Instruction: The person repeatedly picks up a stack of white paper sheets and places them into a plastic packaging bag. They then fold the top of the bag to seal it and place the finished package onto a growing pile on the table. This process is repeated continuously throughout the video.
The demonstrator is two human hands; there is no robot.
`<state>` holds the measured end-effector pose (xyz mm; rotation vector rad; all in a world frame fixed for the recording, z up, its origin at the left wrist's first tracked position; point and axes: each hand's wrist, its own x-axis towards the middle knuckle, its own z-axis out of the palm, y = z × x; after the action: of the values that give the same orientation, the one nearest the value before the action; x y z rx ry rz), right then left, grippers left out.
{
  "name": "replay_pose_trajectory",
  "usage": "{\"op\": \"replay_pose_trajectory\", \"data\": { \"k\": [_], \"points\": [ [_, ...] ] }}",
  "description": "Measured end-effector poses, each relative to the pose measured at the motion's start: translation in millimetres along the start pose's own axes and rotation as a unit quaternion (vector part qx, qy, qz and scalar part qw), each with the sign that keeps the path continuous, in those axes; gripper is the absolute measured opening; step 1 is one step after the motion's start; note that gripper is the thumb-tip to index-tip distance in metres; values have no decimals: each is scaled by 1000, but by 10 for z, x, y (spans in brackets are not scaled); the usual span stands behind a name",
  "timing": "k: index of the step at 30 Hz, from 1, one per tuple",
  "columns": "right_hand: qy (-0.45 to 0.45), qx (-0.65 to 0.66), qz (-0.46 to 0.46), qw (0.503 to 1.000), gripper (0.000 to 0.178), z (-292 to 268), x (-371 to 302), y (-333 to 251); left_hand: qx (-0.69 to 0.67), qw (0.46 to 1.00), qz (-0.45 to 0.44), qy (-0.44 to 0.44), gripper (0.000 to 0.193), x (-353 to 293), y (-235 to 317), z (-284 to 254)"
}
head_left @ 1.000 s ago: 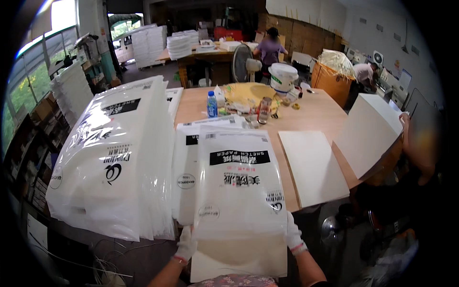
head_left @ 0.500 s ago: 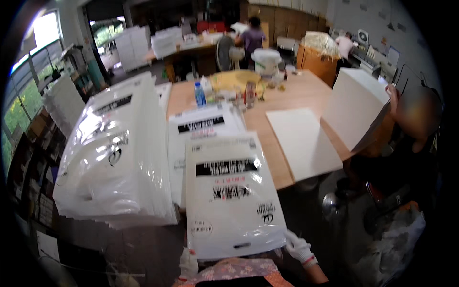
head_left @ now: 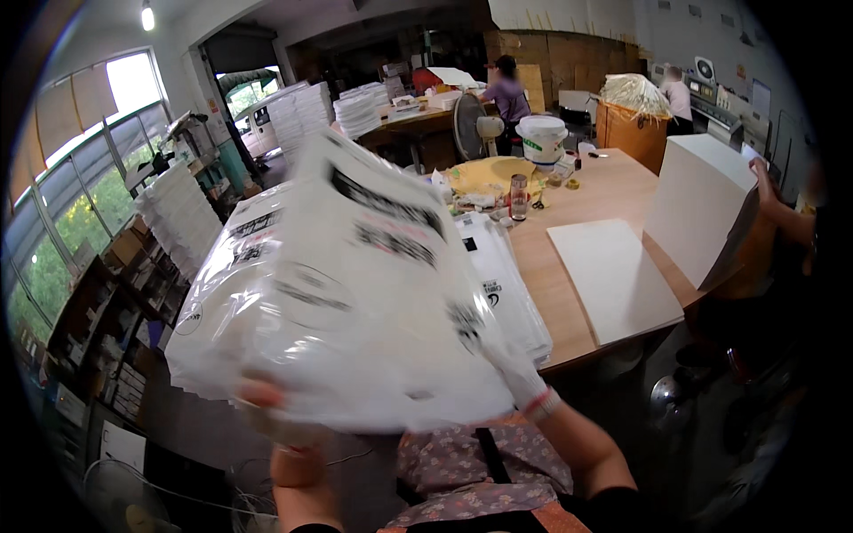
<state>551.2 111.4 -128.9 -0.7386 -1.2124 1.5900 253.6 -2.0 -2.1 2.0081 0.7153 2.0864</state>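
Observation:
A flat white pack in a clear plastic bag with black print (head_left: 355,311) is held up in front of me, tilted and smeared by motion. At its near left corner, my left hand (head_left: 271,409) is closed on the bag, blurred. My right hand (head_left: 520,377), in a white glove with a red-edged cuff, grips the pack's right edge. Beyond and under the pack's left side is a tall stack of similar bagged packs (head_left: 200,333). To the right, more bagged packs (head_left: 511,298) lie on the wooden table (head_left: 613,200), partly hidden by the lifted one.
A white board (head_left: 613,280) lies on the table's right part. Beside it, a person's hand (head_left: 760,173) holds a large block of white sheets (head_left: 702,209). A glass jar (head_left: 519,197), yellow sheet and white bucket (head_left: 541,140) stand farther back. Shelves line the left.
Both hands have lifted the pack from the near table edge and carried it left, toward the tall stack. My view has shifted, so the table appears farther right.

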Motion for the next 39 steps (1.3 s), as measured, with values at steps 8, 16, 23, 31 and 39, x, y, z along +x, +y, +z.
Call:
{"op": "replay_pose_trajectory", "data": {
  "k": [8, 16, 23, 31, 39],
  "points": [
    [-346, 27, 113, 931, 40, 1661, 806, -528, 19, 968, -41, 247, 13, 808, -427, -2776],
    [-199, -52, -19, 978, 41, 4, 544, 489, 301, 737, -333, 505, 42, -1742, -894, -2265],
    [247, -791, -14, 560, 83, -3353, -65, 861, 192, 636, -687, 295, 10, -4455, -926, -1070],
    [210, -670, -89, 707, 48, -4005, -44, 717, 146, 668, -730, -3, 18, -3295, -1248, 201],
    [283, -801, -136, 510, 20, -3603, 98, 252, -245, 611, -712, -246, 21, -1557, -1924, 2863]
  ]
}}
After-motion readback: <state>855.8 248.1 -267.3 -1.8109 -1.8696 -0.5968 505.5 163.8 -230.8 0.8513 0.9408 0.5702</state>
